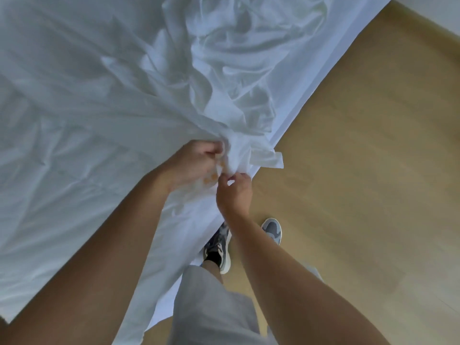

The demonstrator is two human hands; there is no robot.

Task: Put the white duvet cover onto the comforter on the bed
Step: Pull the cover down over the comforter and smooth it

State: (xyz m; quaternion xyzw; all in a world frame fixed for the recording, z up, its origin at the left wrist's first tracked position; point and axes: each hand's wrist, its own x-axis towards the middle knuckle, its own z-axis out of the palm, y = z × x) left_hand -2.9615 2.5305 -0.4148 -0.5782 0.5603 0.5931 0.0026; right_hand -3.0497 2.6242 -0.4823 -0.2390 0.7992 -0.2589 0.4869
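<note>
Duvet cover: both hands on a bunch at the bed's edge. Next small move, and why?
Probably draw the bunch toward the floor side, both grips firm, to take up slack. The left hand and right hand pinch gathered duvet cover at the bed edge, creases fan from there, and a crumpled heap lies further up.

No readable text or markings.

1 head view looks steeply down, close over the left hand point(194, 163) and right hand point(235, 192) gripping the cover point(240, 155); bed point(49, 170) left of the grip, floor point(361, 158) right.
</note>
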